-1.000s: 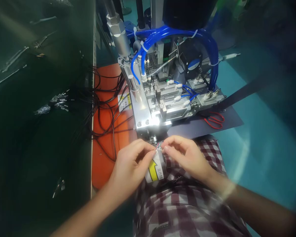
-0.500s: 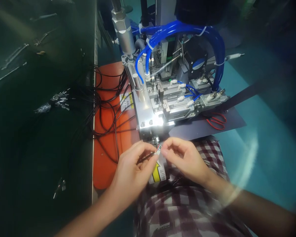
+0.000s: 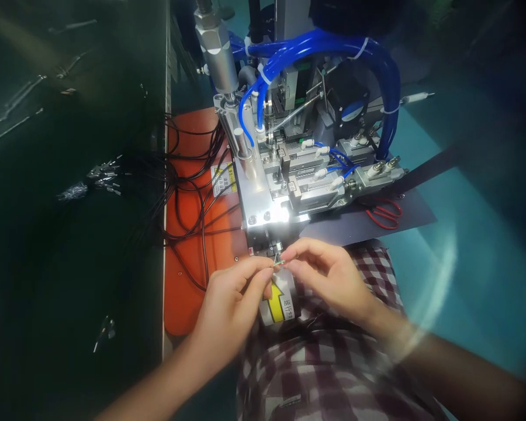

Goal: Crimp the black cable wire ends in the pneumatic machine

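Observation:
My left hand (image 3: 234, 298) is closed, thumb and forefinger pinching a thin cable near its end. Fine coloured wires (image 3: 277, 262), one of them greenish, stick out from this pinch towards the right. At their tips the thumb and forefinger of my right hand (image 3: 333, 275) are pressed together; the exact contact is too small to make out. Both hands are just in front of a small metal fixture (image 3: 279, 248) at the machine's near end. Below the fingertips is a white cylinder with a yellow arrow label (image 3: 275, 304).
A metal machine (image 3: 256, 204) with blue air hoses (image 3: 328, 44) stands ahead. Black cables (image 3: 204, 234) run over an orange board (image 3: 184, 304) onto the dark table (image 3: 79, 263), where bundled cable ends (image 3: 105, 175) lie. Red-handled scissors (image 3: 383, 213) rest at the right.
My left hand has turned slightly, and its fingertips have moved a little left and down. My right fingertips have moved slightly left, and the wires now lie flatter between both hands.

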`<action>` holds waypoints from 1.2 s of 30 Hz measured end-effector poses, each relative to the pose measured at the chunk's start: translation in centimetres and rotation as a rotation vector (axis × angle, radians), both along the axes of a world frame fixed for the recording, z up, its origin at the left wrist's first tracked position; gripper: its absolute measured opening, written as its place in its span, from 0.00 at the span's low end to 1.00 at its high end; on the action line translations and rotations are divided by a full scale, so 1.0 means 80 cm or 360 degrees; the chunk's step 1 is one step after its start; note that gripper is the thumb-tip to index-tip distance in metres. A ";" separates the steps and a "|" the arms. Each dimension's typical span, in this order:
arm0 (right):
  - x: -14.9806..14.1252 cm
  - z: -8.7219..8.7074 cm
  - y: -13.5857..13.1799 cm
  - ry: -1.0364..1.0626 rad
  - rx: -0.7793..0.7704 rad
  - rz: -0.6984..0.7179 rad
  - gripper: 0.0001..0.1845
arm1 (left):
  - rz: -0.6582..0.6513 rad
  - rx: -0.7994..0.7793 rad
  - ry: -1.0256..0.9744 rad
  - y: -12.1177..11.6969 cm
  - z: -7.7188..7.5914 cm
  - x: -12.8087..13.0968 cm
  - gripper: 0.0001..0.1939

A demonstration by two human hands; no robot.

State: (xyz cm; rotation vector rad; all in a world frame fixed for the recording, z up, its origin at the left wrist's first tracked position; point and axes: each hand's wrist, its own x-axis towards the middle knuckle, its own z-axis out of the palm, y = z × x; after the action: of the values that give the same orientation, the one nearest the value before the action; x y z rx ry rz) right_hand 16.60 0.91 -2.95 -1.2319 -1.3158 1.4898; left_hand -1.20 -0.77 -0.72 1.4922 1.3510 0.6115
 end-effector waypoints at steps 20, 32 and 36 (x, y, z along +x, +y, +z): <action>-0.020 -0.002 -0.016 -0.0272 0.0269 -0.0045 0.08 | 0.0217 -0.0412 -0.0608 0.000 -0.002 0.006 0.08; -0.022 0.004 -0.025 -0.0425 0.0503 0.0070 0.08 | 0.0564 -0.0763 -0.0654 0.007 0.009 0.004 0.13; -0.013 0.010 -0.015 -0.0403 0.0373 -0.0002 0.05 | 0.0568 -0.0754 -0.0648 0.010 0.008 0.004 0.13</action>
State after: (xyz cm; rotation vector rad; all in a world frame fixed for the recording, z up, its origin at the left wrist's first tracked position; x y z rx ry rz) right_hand 15.57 -0.30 -2.19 -1.2947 -1.6050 1.1666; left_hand -0.88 -0.01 -0.08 0.7068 1.3259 0.7117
